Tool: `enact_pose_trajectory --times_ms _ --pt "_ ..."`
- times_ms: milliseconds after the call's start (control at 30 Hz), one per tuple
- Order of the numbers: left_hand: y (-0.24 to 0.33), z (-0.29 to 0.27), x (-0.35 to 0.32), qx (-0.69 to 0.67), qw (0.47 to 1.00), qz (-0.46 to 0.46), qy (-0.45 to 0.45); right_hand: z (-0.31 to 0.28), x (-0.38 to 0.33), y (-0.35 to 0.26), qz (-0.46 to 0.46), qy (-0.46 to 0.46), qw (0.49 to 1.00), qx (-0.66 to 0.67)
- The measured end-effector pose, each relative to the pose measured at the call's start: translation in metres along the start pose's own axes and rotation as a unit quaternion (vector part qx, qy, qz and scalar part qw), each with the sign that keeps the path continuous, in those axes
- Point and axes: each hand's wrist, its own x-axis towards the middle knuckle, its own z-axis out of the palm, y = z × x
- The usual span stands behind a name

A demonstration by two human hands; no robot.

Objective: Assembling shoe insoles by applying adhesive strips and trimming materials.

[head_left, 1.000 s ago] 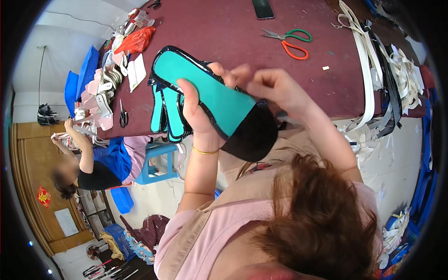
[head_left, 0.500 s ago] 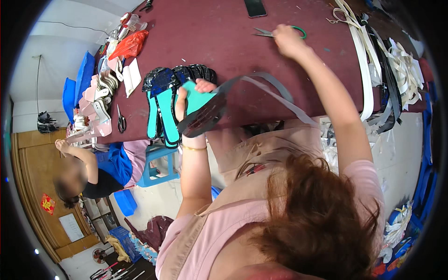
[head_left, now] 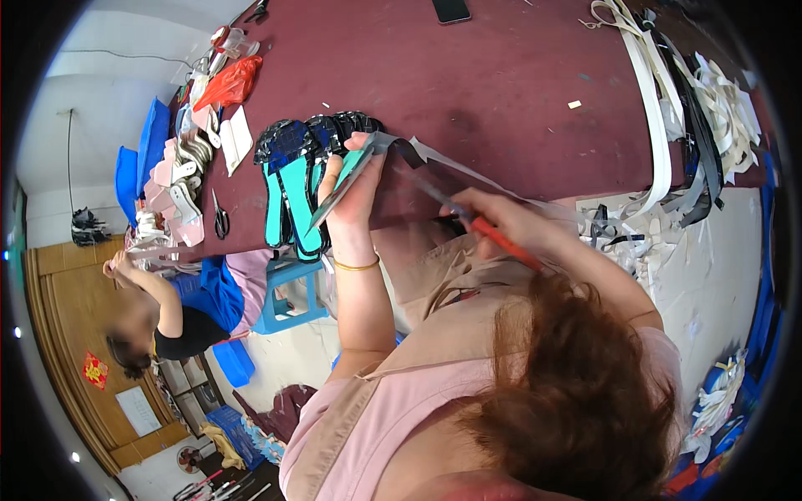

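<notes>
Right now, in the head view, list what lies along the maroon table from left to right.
Small black scissors → teal and black sandal soles → left hand gripping a teal sole → right hand with red-handled scissors → white and black straps.

My pink short-sleeved top, tan apron strap over my shoulder, thin gold bangle on my left wrist (head_left: 357, 265), reddish-brown hair.
</notes>
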Motion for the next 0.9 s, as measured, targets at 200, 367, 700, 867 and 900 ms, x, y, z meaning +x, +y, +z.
enact_pose_trajectory --times_ms 200,367,700,867,900 --pt "-0.027 0.009 -0.020 0.042 0.998 -0.038 0.008 0.016 0.019 0.003 0.015 0.027 0.971 0.235" --pt "-0.029 0.002 -0.033 0.090 0.994 -0.036 -0.051 0.020 0.011 -0.002 -0.136 0.160 0.969 -0.132" --pt "-0.043 0.005 -0.034 0.057 0.990 -0.122 -0.032 0.012 0.014 -0.008 -0.162 0.143 0.956 -0.198" --pt "-0.050 0.002 -0.039 0.140 0.988 -0.039 -0.058 -0.028 0.013 -0.024 -0.074 0.327 0.868 -0.366" --pt "-0.053 0.004 -0.043 0.239 0.967 0.017 -0.085 -0.046 0.019 -0.021 -0.025 0.384 0.786 -0.484"
